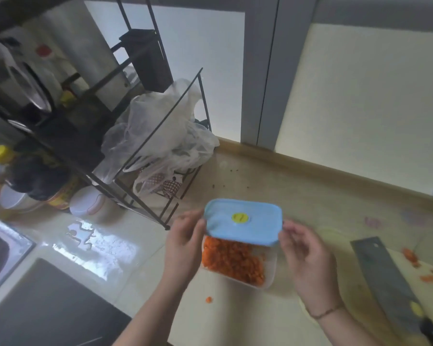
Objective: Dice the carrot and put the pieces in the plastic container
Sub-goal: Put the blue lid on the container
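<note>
A clear plastic container (270,268) stands on the counter, holding a heap of diced carrot (231,259). Over its far half tilts a light blue lid (243,222) with a yellow round valve. My left hand (185,242) pinches the lid's left edge. My right hand (305,255) pinches its right edge. One stray carrot piece (208,299) lies on the counter in front of the container. More carrot bits (410,255) lie on the cutting board at the right.
A cleaver (385,278) rests on the cutting board (410,290) to the right. A black wire rack (135,156) with plastic bags, bottles and jars stands at the left. A dark cooktop (48,308) fills the lower left, a sink edge (0,248) beside it.
</note>
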Demonstrator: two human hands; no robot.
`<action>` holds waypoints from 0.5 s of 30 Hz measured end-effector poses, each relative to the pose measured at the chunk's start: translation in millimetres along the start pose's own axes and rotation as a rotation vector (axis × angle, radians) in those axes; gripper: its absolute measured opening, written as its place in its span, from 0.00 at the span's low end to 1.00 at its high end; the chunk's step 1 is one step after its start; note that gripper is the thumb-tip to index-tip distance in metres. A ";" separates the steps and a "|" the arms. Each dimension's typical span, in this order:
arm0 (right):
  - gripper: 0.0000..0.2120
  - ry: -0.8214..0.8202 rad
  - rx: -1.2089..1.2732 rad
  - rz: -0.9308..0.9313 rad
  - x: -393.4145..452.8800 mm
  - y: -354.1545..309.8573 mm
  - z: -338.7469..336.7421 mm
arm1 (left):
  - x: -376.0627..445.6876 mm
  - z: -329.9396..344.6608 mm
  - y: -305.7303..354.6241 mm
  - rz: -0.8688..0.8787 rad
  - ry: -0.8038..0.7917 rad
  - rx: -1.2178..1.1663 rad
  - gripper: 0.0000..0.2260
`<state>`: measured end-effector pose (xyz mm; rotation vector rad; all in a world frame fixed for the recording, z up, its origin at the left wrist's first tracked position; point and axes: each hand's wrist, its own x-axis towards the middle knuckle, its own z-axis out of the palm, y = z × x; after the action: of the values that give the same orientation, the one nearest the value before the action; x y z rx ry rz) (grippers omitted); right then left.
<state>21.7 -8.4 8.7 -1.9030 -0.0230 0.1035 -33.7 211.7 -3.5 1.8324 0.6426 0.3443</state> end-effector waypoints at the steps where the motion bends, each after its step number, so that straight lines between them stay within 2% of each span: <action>1: 0.17 -0.015 -0.032 -0.007 -12.4 7.4 0.7 | -13.3 -2.2 -10.0 0.038 0.024 0.068 0.11; 4: 0.11 -0.037 -0.147 0.001 -38.0 28.4 3.2 | -40.7 -4.0 -27.1 0.085 0.078 0.106 0.11; 7: 0.14 -0.031 -0.208 -0.008 -50.9 34.7 4.2 | -49.1 -7.7 -33.6 0.151 0.085 0.179 0.13; 11: 0.16 0.026 -0.288 -0.049 -46.3 35.0 8.3 | -41.7 -9.6 -30.3 0.092 0.058 0.187 0.19; 13: 0.18 0.010 -0.292 0.049 -38.5 31.2 9.9 | -33.5 -11.4 -26.3 0.085 0.032 0.225 0.15; 15: 0.16 -0.050 -0.322 0.163 -33.1 25.2 8.4 | -25.7 -15.2 -25.2 0.102 -0.015 0.364 0.09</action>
<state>-12.8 -11.1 -15.8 -2.2222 0.0864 0.2715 -69.0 214.7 -19.8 2.2185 0.6332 0.2943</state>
